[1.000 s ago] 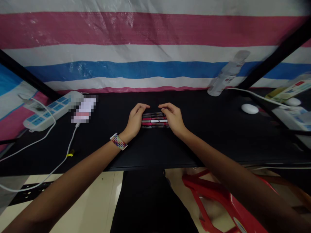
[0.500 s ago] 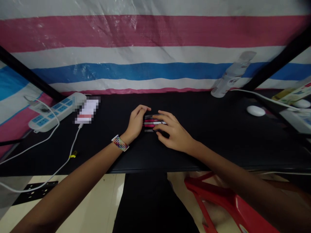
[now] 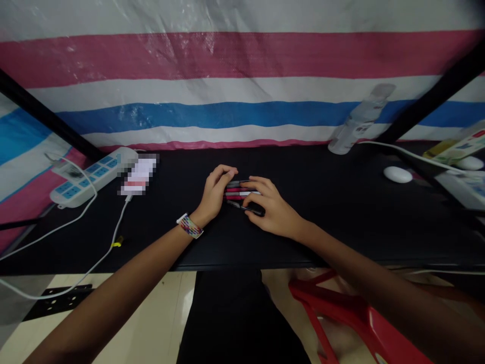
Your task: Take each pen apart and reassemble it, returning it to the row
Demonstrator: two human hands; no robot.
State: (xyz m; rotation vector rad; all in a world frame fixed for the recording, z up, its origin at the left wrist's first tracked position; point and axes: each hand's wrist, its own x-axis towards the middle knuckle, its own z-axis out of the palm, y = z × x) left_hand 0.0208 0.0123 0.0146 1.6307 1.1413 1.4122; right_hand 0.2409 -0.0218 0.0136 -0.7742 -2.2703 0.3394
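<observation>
Several pens lie side by side on the black tabletop (image 3: 326,217) between my hands. Among them are red-and-white pens (image 3: 235,193), a grey-black pen (image 3: 236,184) at the far side and a black pen (image 3: 235,204) on the near side, slanted away from the others. My left hand (image 3: 214,196) is open and cupped at the pens' left ends, its fingers extended and thumb near the far pen. Over the right ends curves my right hand (image 3: 273,208), with thumb and index finger around the black pen and the other fingers on the farther pens. Those ends are partly hidden.
To the left are a white power strip (image 3: 94,177), a blurred-out phone (image 3: 138,174) and its white cable (image 3: 120,222). A clear bottle (image 3: 358,124) and a white mouse (image 3: 397,175) stand at right. A red plastic stool (image 3: 341,303) is below the table edge.
The near black pen now shows more clearly and lies at a slant, apart from the row. My left thumb has shifted toward the pens; my right fingers have moved slightly.
</observation>
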